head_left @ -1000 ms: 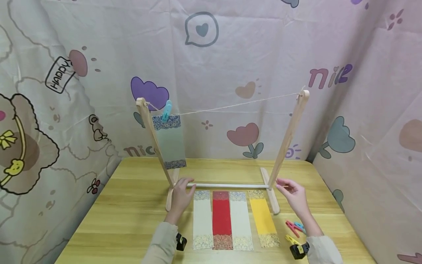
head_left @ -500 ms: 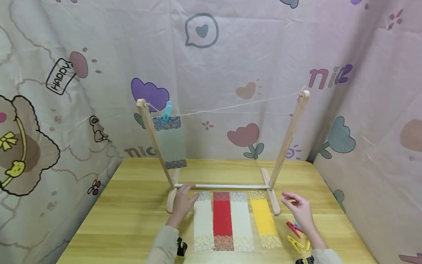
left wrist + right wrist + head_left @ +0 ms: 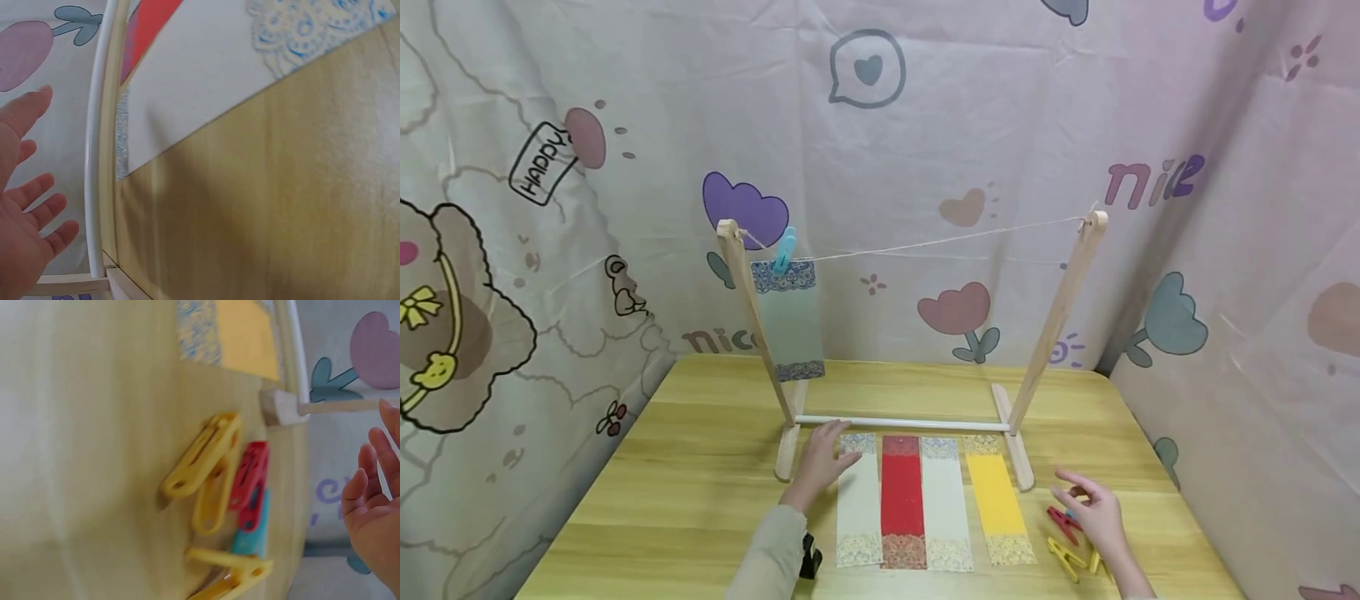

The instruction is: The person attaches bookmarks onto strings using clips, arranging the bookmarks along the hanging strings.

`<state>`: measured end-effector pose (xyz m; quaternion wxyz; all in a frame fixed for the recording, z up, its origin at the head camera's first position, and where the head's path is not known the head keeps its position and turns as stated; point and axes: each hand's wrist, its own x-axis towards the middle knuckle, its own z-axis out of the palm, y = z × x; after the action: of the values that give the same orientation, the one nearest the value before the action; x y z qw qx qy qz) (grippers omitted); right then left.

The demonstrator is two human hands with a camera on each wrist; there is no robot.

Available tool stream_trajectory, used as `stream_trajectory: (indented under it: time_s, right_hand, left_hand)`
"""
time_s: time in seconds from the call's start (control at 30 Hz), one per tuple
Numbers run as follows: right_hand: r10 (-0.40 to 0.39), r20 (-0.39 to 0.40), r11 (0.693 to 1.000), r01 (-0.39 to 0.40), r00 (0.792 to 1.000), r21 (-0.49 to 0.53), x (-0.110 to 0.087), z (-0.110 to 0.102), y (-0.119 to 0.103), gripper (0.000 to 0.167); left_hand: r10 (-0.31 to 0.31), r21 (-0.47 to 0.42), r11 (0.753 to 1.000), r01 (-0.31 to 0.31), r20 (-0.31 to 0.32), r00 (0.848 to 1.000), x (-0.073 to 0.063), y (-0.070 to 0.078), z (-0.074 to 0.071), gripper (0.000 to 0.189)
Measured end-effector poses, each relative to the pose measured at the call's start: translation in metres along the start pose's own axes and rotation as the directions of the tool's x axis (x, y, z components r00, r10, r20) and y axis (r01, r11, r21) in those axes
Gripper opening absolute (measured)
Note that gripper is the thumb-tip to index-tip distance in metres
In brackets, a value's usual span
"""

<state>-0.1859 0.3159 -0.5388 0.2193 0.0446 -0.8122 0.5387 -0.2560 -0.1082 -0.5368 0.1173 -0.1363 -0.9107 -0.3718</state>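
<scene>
In the head view my left hand [image 3: 820, 467] hovers by the upper left edge of the first white strip [image 3: 859, 504], fingers spread and holding nothing. To its right lie a red strip [image 3: 902, 496], another white strip [image 3: 945, 500] and a yellow strip [image 3: 997, 498], all with patterned ends. My right hand [image 3: 1097, 512], loosely bent and holding nothing, is over several clothespins. The right wrist view shows a yellow clothespin [image 3: 203, 459], a red one [image 3: 251, 478], a blue one [image 3: 250, 540] partly covered, and a second yellow clothespin [image 3: 234, 581].
Behind the strips stands a wooden rack with a left post [image 3: 748, 312], a right post [image 3: 1058, 321] and a white crossbar [image 3: 910, 424]. Its string [image 3: 917, 240] sags. From it hangs a pale green strip [image 3: 793, 321] under a blue clothespin [image 3: 785, 252]. A printed cloth [image 3: 1037, 83] surrounds the table.
My right hand has left the foot of the right post and moved down and right over the clothespins. My left hand has drawn slightly away from the left post's foot, its fingers spreading.
</scene>
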Motion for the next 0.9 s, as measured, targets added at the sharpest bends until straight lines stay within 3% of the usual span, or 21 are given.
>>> stream_trajectory:
  time_s: [0.13, 0.3, 0.5, 0.57, 0.7, 0.9]
  right_hand:
    - [0.083, -0.009, 0.994, -0.083, 0.997, -0.074, -0.01, -0.002, -0.013, 0.025]
    - [0.2, 0.008, 0.964, -0.195, 0.98, -0.179, -0.017, -0.006, -0.01, 0.028]
    - [0.422, 0.104, 0.885, -0.385, 0.901, -0.26, -0.02, -0.015, -0.006, 0.038]
    - [0.442, 0.118, 0.875, -0.398, 0.889, -0.276, -0.021, -0.017, -0.005, 0.039]
    - [0.437, 0.12, 0.876, -0.392, 0.891, -0.282, -0.022, -0.018, 0.0, 0.041]
    - [0.452, 0.166, 0.872, -0.395, 0.876, -0.289, -0.023, -0.02, 0.005, 0.044]
  left_hand:
    - [0.002, 0.019, 1.0, -0.003, 0.042, 0.999, -0.001, -0.005, 0.002, 0.059]
    - [-0.007, 0.028, 1.0, 0.005, 0.102, 0.995, -0.003, -0.009, 0.004, 0.065]
    - [-0.004, 0.046, 0.999, -0.003, 0.158, 0.987, -0.003, -0.01, 0.004, 0.068]
    - [-0.001, 0.049, 0.999, -0.007, 0.169, 0.986, -0.004, -0.01, 0.005, 0.069]
    - [-0.002, 0.066, 0.998, -0.01, 0.186, 0.983, -0.005, -0.011, 0.007, 0.07]
    - [-0.004, 0.086, 0.996, -0.015, 0.214, 0.977, -0.006, -0.012, 0.007, 0.074]
